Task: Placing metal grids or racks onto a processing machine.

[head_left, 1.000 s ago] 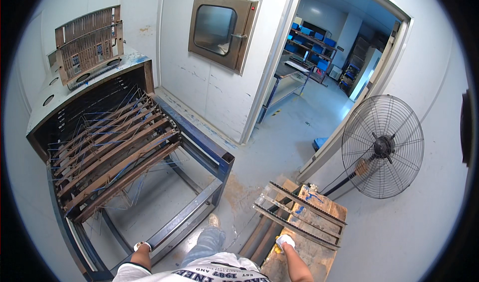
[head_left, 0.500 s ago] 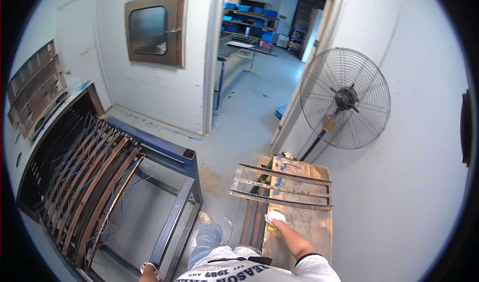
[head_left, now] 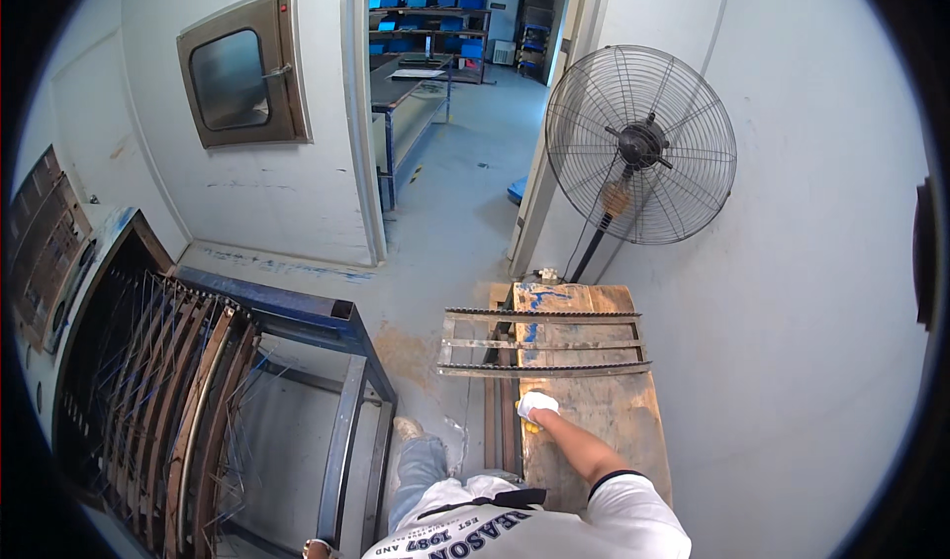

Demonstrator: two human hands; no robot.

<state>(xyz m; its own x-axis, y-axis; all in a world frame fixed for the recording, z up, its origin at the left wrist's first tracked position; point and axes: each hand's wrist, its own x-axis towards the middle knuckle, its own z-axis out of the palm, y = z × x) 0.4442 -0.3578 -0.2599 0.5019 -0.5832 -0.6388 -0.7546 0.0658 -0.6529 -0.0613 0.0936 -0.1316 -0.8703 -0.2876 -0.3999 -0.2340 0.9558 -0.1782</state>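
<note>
My right hand [head_left: 536, 408], in a white glove with yellow on the fingers, rests at the left edge of a worn wooden bench top [head_left: 594, 430]. Its fingers are mostly hidden, turned down at that edge. Just beyond it, a long metal rack frame [head_left: 544, 344] with toothed side rails lies across the bench and juts past its left edge. Only a sliver of my left hand or wrist [head_left: 319, 549] shows at the bottom rim, near the blue steel stand [head_left: 341, 450]; its fingers are out of sight.
Several upright brown racks [head_left: 188, 401] with thin wires stand on the left, partly inside a dark oven-like chamber [head_left: 94, 331]. A large pedestal fan [head_left: 641, 143] stands behind the bench. Beyond the doorway are a long table [head_left: 406, 84] and shelves with blue bins [head_left: 430, 25].
The whole view has shifted, so the fan, doorway and bench appear farther left and higher. My right hand stays at the bench's left edge. Less of my left hand shows.
</note>
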